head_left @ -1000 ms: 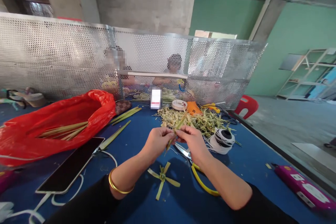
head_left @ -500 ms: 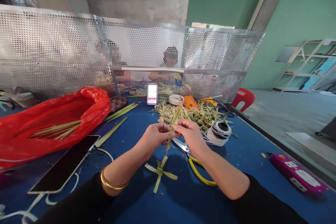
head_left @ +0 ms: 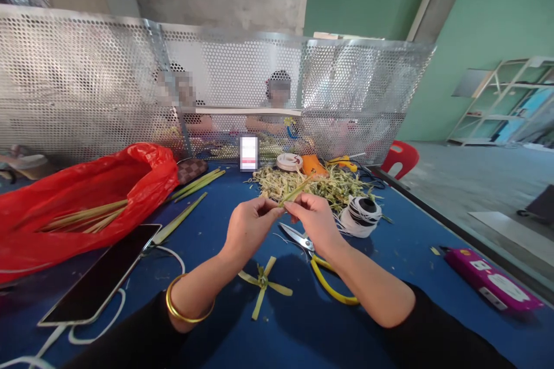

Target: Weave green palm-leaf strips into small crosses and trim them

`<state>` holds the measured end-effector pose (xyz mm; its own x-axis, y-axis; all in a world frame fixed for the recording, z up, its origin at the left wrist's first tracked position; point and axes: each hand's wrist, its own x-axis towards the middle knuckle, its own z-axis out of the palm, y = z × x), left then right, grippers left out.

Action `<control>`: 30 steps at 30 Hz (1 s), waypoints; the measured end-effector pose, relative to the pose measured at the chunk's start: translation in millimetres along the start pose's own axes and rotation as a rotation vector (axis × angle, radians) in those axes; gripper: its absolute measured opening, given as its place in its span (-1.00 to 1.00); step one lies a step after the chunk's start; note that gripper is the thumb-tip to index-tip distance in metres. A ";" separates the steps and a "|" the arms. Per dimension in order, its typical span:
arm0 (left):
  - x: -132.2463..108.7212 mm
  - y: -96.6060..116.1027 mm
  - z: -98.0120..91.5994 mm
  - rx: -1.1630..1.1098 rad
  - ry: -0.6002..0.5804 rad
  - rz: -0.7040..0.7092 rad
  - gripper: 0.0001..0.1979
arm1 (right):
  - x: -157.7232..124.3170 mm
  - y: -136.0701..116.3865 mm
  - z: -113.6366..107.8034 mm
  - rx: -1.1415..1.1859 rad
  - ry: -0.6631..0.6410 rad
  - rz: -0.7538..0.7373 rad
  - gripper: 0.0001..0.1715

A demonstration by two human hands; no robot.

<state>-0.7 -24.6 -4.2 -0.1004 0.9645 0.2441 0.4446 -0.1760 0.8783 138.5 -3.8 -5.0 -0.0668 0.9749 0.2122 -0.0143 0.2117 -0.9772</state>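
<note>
A narrow green-yellow leaf strip (head_left: 296,190) is pinched between my left hand (head_left: 252,223) and my right hand (head_left: 314,223), its free end pointing up and right. The fingertips of both hands nearly meet on it and hide its lower part. Below them a small cross-shaped piece of leaf strips (head_left: 262,280) lies on the blue table. Beside my right hand rest scissors (head_left: 333,294) with yellow handles, their blades partly open. A spool of white cord (head_left: 360,218) stands just right of that hand.
Leaf scraps (head_left: 329,184) heap behind my hands. At left lie a red plastic bag (head_left: 142,167) with long leaves, a tablet (head_left: 101,277) with a white cable, and loose leaves (head_left: 182,219). A purple packet (head_left: 489,279) lies right. People sit behind a perforated metal screen (head_left: 242,69).
The leaf strip has swung from nearly upright to a slant toward the right, and its lower end no longer hangs below my fingers. Both hands remain close together on it.
</note>
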 end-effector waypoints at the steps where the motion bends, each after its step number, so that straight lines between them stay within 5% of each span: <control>1: 0.4 -0.7 -0.9 0.018 0.010 0.021 -0.80 | 0.3 1.0 -0.4 -0.007 0.009 0.001 -0.70; 11: -3.4 -1.7 -2.2 0.532 0.051 0.365 -0.75 | 3.2 9.1 -3.2 -0.081 0.028 0.014 -0.71; 18: 4.9 -9.9 0.3 0.104 -0.142 0.129 -0.68 | 2.8 2.4 -3.9 0.071 -0.069 0.091 -0.87; 25: -0.8 -3.5 -0.1 0.392 -0.029 0.196 -0.75 | 2.3 5.6 0.9 0.199 -0.026 0.201 -0.81; 30: -0.1 -4.6 2.1 0.278 -0.130 0.166 -0.76 | 3.2 10.7 0.7 0.234 0.025 0.198 -0.75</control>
<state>-0.9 -23.6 -9.1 0.0995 0.9474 0.3042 0.6729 -0.2893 0.6808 137.5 1.6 -14.7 -0.0666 0.9977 0.0148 -0.2330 -0.0011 -0.9725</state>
